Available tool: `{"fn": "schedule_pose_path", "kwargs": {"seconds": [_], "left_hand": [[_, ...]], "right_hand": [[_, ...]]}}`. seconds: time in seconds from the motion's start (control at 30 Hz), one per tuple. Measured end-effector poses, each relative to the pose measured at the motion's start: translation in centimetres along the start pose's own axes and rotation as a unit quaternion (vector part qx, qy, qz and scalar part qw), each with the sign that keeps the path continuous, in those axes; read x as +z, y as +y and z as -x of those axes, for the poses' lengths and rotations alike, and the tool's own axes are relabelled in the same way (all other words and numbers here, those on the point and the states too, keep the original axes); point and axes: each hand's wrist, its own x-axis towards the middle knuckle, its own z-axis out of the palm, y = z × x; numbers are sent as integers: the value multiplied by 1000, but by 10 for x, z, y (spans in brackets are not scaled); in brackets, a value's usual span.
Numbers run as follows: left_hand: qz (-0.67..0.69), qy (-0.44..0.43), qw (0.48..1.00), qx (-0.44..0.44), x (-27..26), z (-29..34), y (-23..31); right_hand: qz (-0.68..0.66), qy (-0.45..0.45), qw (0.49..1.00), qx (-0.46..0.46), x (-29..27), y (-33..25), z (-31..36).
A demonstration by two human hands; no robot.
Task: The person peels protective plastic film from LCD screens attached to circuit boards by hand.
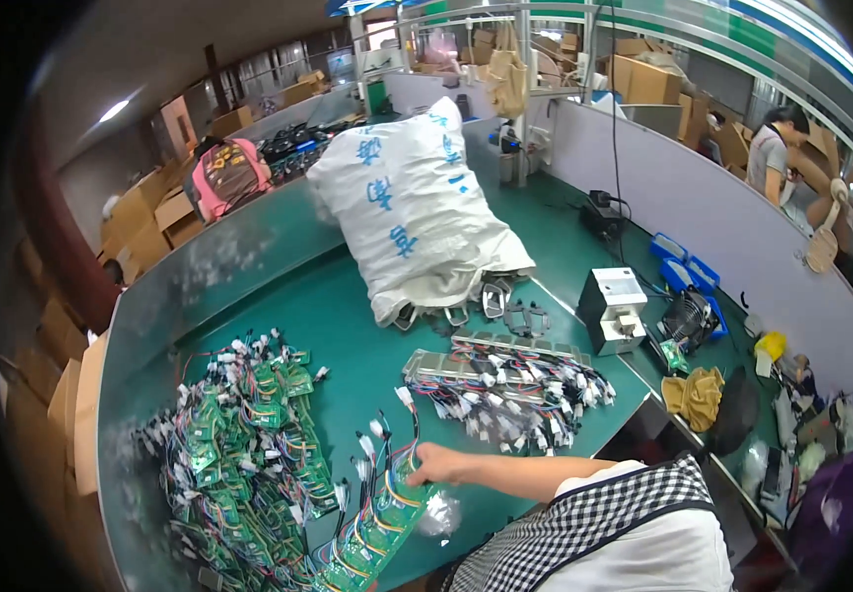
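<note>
My right hand (pixel 433 464) reaches in from the lower right, its fingers closed on the upper end of a long green circuit board panel (pixel 375 538). Wires in several colours with white plug connectors (pixel 367 446) stand up from that panel. Its lower end lies close to a large heap of wired green circuit boards (pixel 239 434) on the left of the table. My left hand does not show. Beyond my right hand lies a row of metal-backed strips (pixel 505 370) with many white connectors and dark wires. Near my wrist is a crumpled clear plastic bag (pixel 439 515).
A large white woven sack (pixel 417 207) lies on the green tabletop (pixel 377 355), with black clips at its mouth. To its right stand a small white machine (pixel 612 308), blue bins (pixel 685 264), a small fan (pixel 688 318) and tan gloves (pixel 695 397). A person (pixel 777 153) works behind the partition.
</note>
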Motion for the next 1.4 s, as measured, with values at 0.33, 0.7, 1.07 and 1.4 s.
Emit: {"fn": "schedule_pose_path", "kwargs": {"seconds": [0.33,0.7,1.07,1.4], "left_hand": [[-174,116,966,151,-66,-53,-46],[-160,92,970,160,78,-108,-134],[-126,127,974,142,67,-78,-155],[-136,263,899,323,67,-71,-139]], "right_hand": [[96,104,989,-32,-14,-3,-22],[54,-127,989,-56,6,-20,20],[200,-150,965,-85,30,24,18],[226,14,939,-260,40,-5,7]]}}
